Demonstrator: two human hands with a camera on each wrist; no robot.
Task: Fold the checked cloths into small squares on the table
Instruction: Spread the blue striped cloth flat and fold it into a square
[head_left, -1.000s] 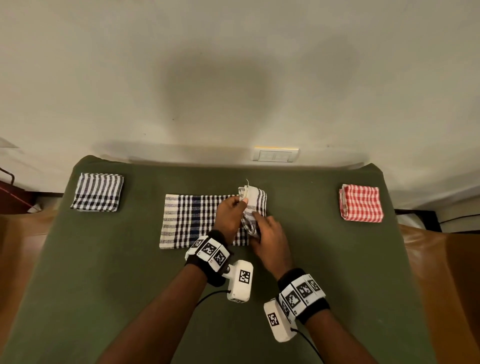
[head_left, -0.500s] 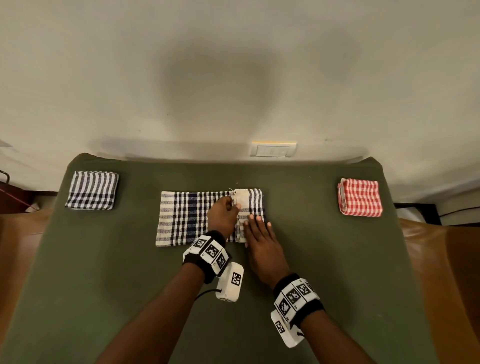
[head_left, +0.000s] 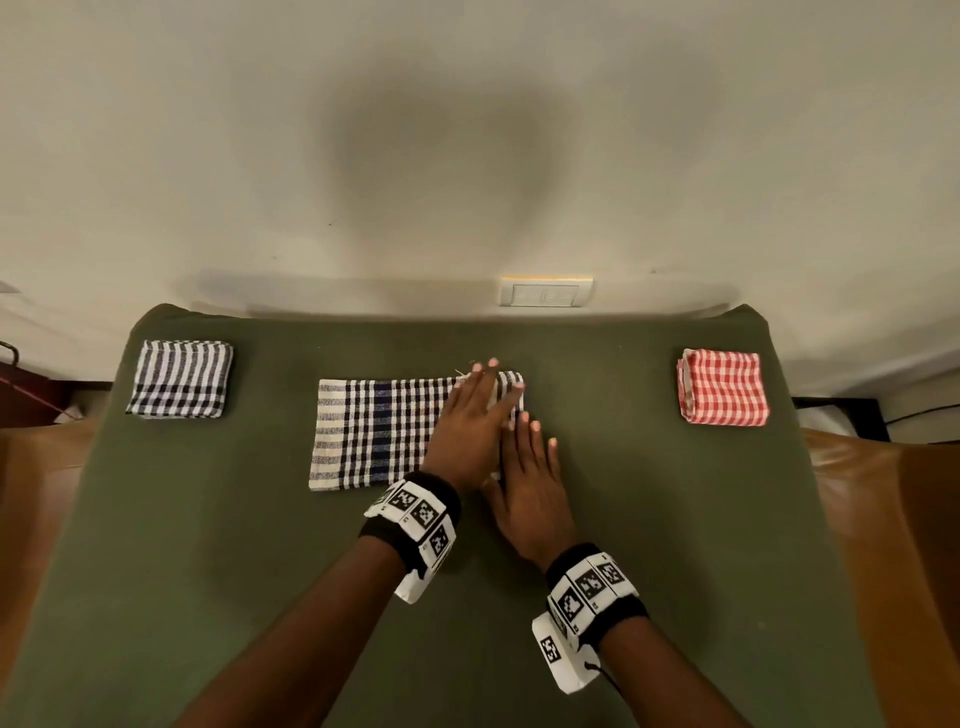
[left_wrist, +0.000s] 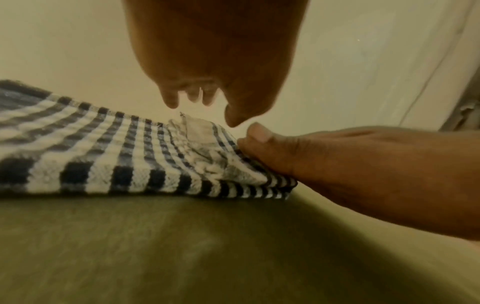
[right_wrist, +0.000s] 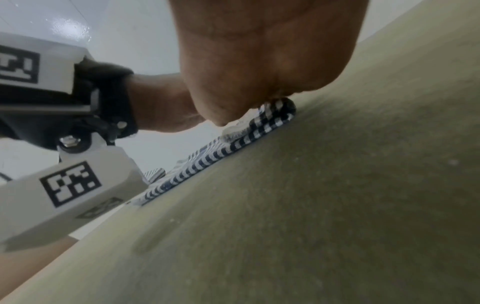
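The blue checked cloth (head_left: 379, 431) lies mid-table (head_left: 208, 571), its right end hidden in the head view under the left hand (head_left: 470, 428) and right hand (head_left: 530, 483), both grips spread flat with straight fingers. Only the left wrist view shows that covered end as a rumpled folded edge with the right hand pressing it. The right wrist view is blurred and half blocked by the palm.
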